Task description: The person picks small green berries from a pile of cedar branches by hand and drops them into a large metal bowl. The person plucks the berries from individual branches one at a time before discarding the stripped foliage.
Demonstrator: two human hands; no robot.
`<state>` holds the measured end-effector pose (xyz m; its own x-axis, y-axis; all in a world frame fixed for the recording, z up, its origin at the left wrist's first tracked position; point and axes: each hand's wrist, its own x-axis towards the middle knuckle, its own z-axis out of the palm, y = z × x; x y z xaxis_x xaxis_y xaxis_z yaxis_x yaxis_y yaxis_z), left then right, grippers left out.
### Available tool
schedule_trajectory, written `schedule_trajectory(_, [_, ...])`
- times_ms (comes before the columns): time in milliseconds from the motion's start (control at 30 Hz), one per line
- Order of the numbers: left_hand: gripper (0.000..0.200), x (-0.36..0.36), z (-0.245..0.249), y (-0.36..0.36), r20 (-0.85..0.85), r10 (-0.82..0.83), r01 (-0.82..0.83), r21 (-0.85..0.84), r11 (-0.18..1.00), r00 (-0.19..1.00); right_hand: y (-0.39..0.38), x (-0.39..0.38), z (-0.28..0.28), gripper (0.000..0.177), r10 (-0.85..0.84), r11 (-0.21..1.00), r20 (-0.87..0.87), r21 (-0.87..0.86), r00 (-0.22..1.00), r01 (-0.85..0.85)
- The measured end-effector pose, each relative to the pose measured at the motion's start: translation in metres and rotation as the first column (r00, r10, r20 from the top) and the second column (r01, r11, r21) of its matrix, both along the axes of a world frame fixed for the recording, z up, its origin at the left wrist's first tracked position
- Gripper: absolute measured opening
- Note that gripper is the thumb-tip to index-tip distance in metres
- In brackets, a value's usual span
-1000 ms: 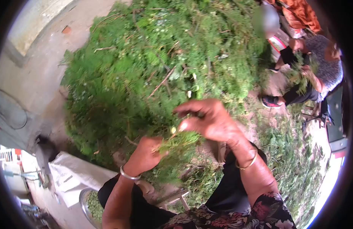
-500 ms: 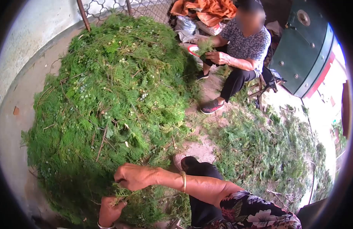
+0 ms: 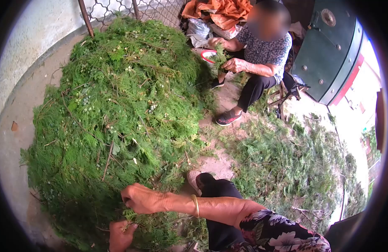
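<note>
At the near edge of a big heap of green conifer sprigs (image 3: 131, 96), my two hands are close together. My right hand (image 3: 142, 198), knuckles up and fingers curled under, pinches a small leafy sprig (image 3: 130, 215); its fingertips are mostly hidden. Just below, my left hand (image 3: 121, 236) has thumb and fingers pressed together on the lower part of the same sprig. The frame's bottom edge cuts off the left wrist. A yellow bangle (image 3: 196, 206) circles my right forearm.
Across from me a seated person (image 3: 265, 50) holds greenery (image 3: 219, 59) over a red-rimmed container (image 3: 208, 55). More cut sprigs (image 3: 290, 155) cover the floor to the right. Behind stand a lattice gate (image 3: 160, 12), orange sacking (image 3: 223, 12) and a green metal door (image 3: 328, 50).
The view has shifted slightly, so the heap and the other person appear a little further left. My hands remain close together around the sprig, with little movement.
</note>
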<state>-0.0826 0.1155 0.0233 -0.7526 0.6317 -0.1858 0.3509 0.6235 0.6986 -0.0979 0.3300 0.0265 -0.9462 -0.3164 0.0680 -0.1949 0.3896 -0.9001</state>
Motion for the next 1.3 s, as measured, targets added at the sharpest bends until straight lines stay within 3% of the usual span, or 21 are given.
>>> schedule_trajectory(67, [0.025, 0.003, -0.004, -0.005, -0.12, 0.003, -0.003, 0.002, 1.0, 0.993, 0.001, -0.006, -0.001, 0.009, -0.219, 0.967, -0.066, 0.122, 0.974, 0.226])
schedule_trajectory(100, [0.025, 0.002, -0.003, -0.008, -0.119, -0.003, 0.003, 0.004, 1.0, 0.993, 0.009, -0.011, 0.001, 0.009, -0.355, 0.934, -0.194, -0.037, 0.915, 0.355])
schedule_trajectory(167, [0.026, -0.003, -0.002, -0.013, -0.025, -0.069, 0.066, -0.087, 0.994, 0.997, 0.02, -0.015, 0.011, 0.01, -0.531, 0.816, -0.09, -0.321, 0.842, 0.48])
schedule_trajectory(200, [0.026, -0.003, -0.005, -0.014, -0.024, -0.073, 0.07, -0.087, 0.994, 0.997, 0.023, -0.016, 0.013, 0.01, -0.535, 0.814, -0.089, -0.321, 0.84, 0.484])
schedule_trajectory(267, [0.025, -0.001, -0.012, -0.015, -0.167, -0.024, 0.035, 0.065, 0.997, 0.986, 0.029, -0.016, 0.015, 0.016, -0.271, 0.589, 0.464, -0.613, 0.844, 0.526])
schedule_trajectory(367, [0.024, 0.0, -0.01, -0.019, -0.041, 0.108, -0.106, 0.057, 0.993, 0.993, 0.025, -0.013, 0.019, 0.02, -0.269, 0.613, 0.482, -0.582, 0.834, 0.534])
schedule_trajectory(500, [0.024, -0.002, -0.004, -0.019, -0.153, 0.078, -0.076, 0.016, 0.997, 0.985, 0.021, -0.015, 0.018, 0.023, -0.205, 0.624, 0.522, -0.583, 0.828, 0.521])
schedule_trajectory(600, [0.018, -0.003, -0.004, -0.017, -0.201, 0.13, -0.108, 0.117, 0.987, 0.971, 0.02, -0.013, 0.025, 0.027, -0.214, 0.578, 0.62, -0.542, 0.755, 0.61])
schedule_trajectory(667, [0.013, -0.002, -0.025, -0.029, -0.27, 0.378, -0.344, 0.168, 0.924, 0.885, 0.022, -0.014, 0.029, 0.028, -0.232, 0.539, 0.652, -0.532, 0.722, 0.653])
schedule_trajectory(733, [0.015, -0.006, -0.017, -0.033, -0.197, 0.368, -0.355, 0.102, 0.929, 0.908, 0.025, -0.017, 0.034, 0.026, -0.24, 0.444, 0.711, -0.525, 0.661, 0.726])
schedule_trajectory(767, [0.017, -0.007, -0.01, -0.031, -0.145, 0.39, -0.373, 0.131, 0.919, 0.909, 0.029, -0.016, 0.026, 0.027, -0.195, 0.415, 0.675, -0.6, 0.711, 0.684])
schedule_trajectory(833, [0.019, -0.007, 0.004, -0.026, -0.052, 0.44, -0.422, 0.208, 0.883, 0.896, 0.029, -0.017, 0.028, 0.029, -0.28, 0.485, 0.639, -0.55, 0.716, 0.68])
schedule_trajectory(900, [0.019, -0.006, 0.007, -0.026, -0.015, 0.499, -0.483, 0.232, 0.844, 0.866, 0.026, -0.015, 0.029, 0.029, -0.227, 0.53, 0.632, -0.558, 0.741, 0.639])
schedule_trajectory(967, [0.02, -0.007, -0.001, -0.029, 0.335, 0.478, -0.581, 0.383, 0.718, 0.812, 0.023, -0.013, 0.032, 0.026, -0.221, 0.626, 0.601, -0.517, 0.768, 0.584])
schedule_trajectory(1067, [0.019, 0.0, -0.001, -0.026, 0.312, 0.579, -0.657, 0.392, 0.644, 0.753, 0.016, -0.014, 0.028, 0.017, -0.231, 0.756, 0.497, -0.449, 0.837, 0.476])
schedule_trajectory(1133, [0.017, -0.004, 0.003, -0.036, 0.399, 0.459, -0.581, 0.275, 0.766, 0.794, 0.013, -0.01, 0.031, 0.018, -0.26, 0.869, 0.37, -0.313, 0.892, 0.383])
schedule_trajectory(1167, [0.013, -0.005, -0.007, -0.042, -0.373, 0.244, -0.192, 0.172, 0.966, 0.895, 0.012, -0.01, 0.031, 0.019, -0.235, 0.914, 0.282, -0.262, 0.93, 0.311])
schedule_trajectory(1200, [0.017, 0.0, -0.001, -0.033, -0.019, 0.355, -0.33, 0.321, 0.888, 0.935, 0.011, -0.01, 0.011, 0.02, -0.22, 0.884, 0.214, -0.369, 0.952, 0.287])
schedule_trajectory(1233, [0.023, -0.007, 0.013, -0.025, 0.31, 0.3, -0.397, 0.328, 0.857, 0.902, 0.012, -0.009, 0.018, 0.021, -0.182, 0.9, 0.191, -0.362, 0.965, 0.242])
schedule_trajectory(1267, [0.027, -0.007, 0.021, -0.015, 0.425, 0.306, -0.472, 0.367, 0.802, 0.852, 0.011, -0.011, 0.022, 0.021, -0.168, 0.925, 0.066, -0.335, 0.984, 0.18])
schedule_trajectory(1300, [0.027, -0.01, 0.021, -0.013, 0.426, 0.306, -0.468, 0.353, 0.81, 0.851, 0.015, -0.008, 0.022, 0.021, -0.174, 0.919, 0.075, -0.346, 0.982, 0.189])
